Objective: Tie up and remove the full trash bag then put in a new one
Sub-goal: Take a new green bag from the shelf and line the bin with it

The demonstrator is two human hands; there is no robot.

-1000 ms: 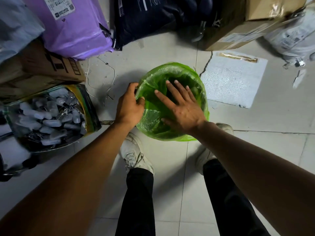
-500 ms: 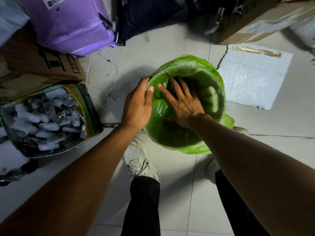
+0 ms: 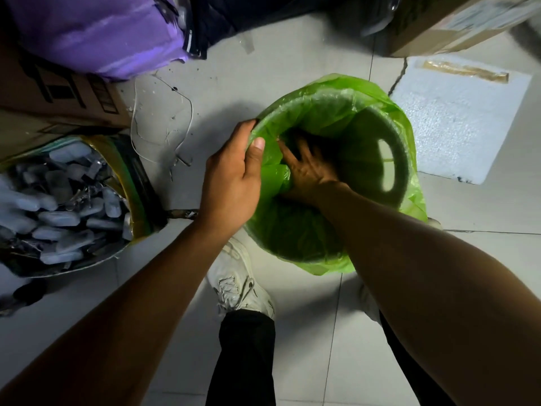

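Right hand [image 3: 310, 171] has sunk deeper, fingers [image 3: 288, 155] inside green bag [image 3: 336, 109].

Left grip [image 3: 234, 177] pinched; right [image 3: 307, 168] (fingers splayed)

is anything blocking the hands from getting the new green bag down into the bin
Nothing visible does. The right hand is inside the green bag, and the left hand grips bag and bin rim together at the left edge.
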